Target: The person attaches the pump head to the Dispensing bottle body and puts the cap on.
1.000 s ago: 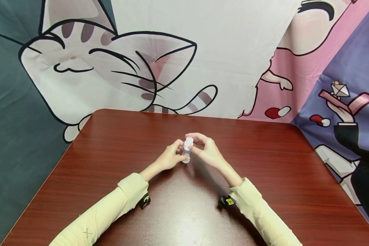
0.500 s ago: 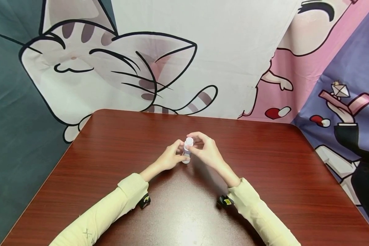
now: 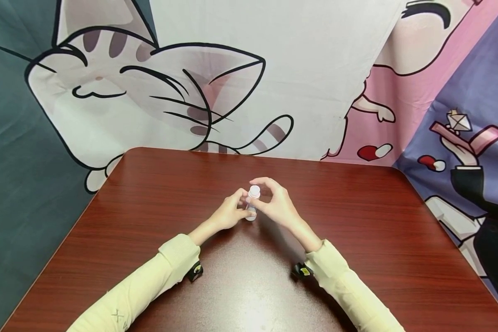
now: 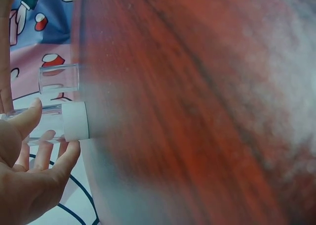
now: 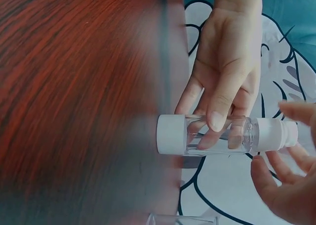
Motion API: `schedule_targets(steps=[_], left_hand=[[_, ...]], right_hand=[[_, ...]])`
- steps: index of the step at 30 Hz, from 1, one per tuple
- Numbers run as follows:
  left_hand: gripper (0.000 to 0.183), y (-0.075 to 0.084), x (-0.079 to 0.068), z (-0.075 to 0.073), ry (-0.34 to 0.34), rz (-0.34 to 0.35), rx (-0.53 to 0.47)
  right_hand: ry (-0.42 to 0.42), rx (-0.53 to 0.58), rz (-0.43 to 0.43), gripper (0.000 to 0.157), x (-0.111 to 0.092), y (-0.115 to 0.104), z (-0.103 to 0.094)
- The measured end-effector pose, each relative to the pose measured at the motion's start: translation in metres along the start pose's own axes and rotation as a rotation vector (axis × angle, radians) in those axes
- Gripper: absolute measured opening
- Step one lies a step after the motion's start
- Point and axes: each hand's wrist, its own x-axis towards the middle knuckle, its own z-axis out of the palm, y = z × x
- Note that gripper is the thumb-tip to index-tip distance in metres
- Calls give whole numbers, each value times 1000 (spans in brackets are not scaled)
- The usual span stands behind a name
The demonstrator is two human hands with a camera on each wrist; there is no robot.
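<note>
A small clear bottle [image 5: 215, 136] with a white base and a stepped white top [image 5: 271, 135] stands upright on the table, its base right at the surface. My left hand [image 3: 228, 213] grips the clear body from the left, thumb on the near side and fingers behind. From the right, my right hand [image 3: 279, 204] has its fingers curled round the white top. Its thumb lies across the collar in the head view, while the index finger arches above. Beside the bottle, a clear open-ended cap [image 4: 59, 79] shows in the left wrist view; the head view hides it behind the right hand.
The reddish-brown wooden table [image 3: 157, 184] has rounded far corners. Behind it hangs a cloth backdrop [image 3: 315, 83] printed with a cartoon cat and other figures. Dark wrist cameras [image 3: 302, 270] sit under both cream sleeves [image 3: 348, 286].
My right thumb has slid left across the white top, and the right wrist and sleeve have shifted slightly left. My left hand and the bottle keep their place.
</note>
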Motion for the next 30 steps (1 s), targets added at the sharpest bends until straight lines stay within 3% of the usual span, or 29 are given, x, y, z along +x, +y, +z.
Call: schedule_targets(steps=[4,10,19,23,30], left_hand=[[34,-1,0,0,2,5,-1],[36,-2,0,1,13,21,6],[35,0,1,0,7,17,18],[35,1,1,-1,11,17,42],[36,0,0,-1,5,15,56]], right_hand=[[-45,34,-39,41,-1,-1,0],[-71,97,-11,39,-1,-6,-1],[-113,89,7,34,-7,-41,-12],[-108,80,-1,36,-7,-38,-13],[-78,79,-11,38,-6,-5,-7]])
